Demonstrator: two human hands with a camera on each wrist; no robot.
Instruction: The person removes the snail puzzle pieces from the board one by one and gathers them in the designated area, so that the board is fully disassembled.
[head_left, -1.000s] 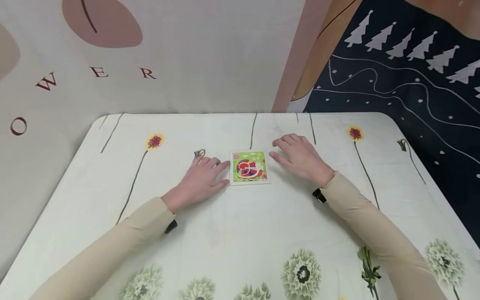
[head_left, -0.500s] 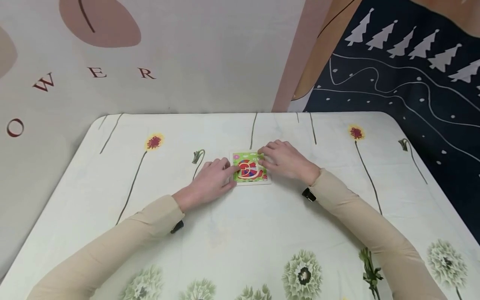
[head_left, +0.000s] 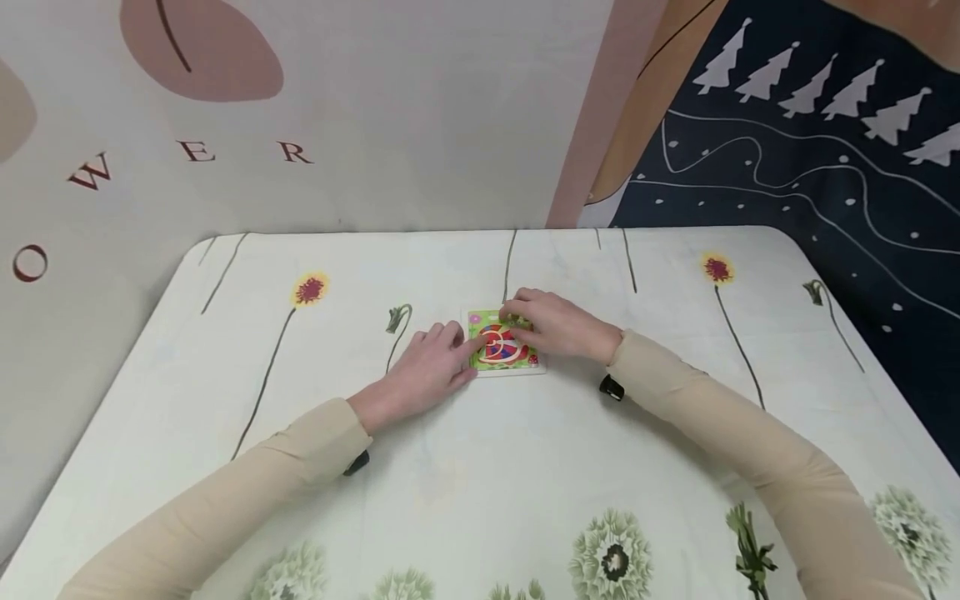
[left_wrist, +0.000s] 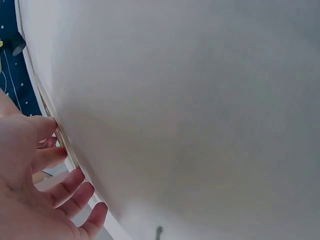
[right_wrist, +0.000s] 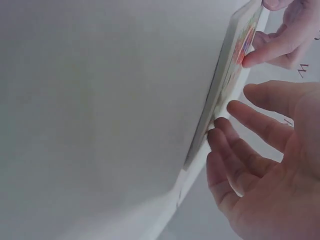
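Observation:
A small square puzzle board (head_left: 504,353) with a colourful snail picture on a green ground lies flat at the table's middle. From the left, my left hand (head_left: 429,373) reaches in, its index fingertip on the snail and its thumb by the board's lower left edge. My right hand (head_left: 564,327) lies over the upper right part, hiding the snail's head. In the right wrist view, the fingers of my right hand (right_wrist: 265,150) are loosely bent near the puzzle board's surface (right_wrist: 241,47), pinching nothing. The left wrist view shows my left hand's fingers (left_wrist: 65,190) spread.
A white cloth with printed flowers covers the table (head_left: 465,483). Behind it hangs a pale backdrop (head_left: 420,125) with letters, and a dark fabric (head_left: 787,158) with white trees hangs at the right. A dark strap piece (head_left: 612,387) sits at the right cuff.
Both hands have come inward to the puzzle board. The left index finger has moved onto the picture, and the right hand has shifted left over the upper right corner.

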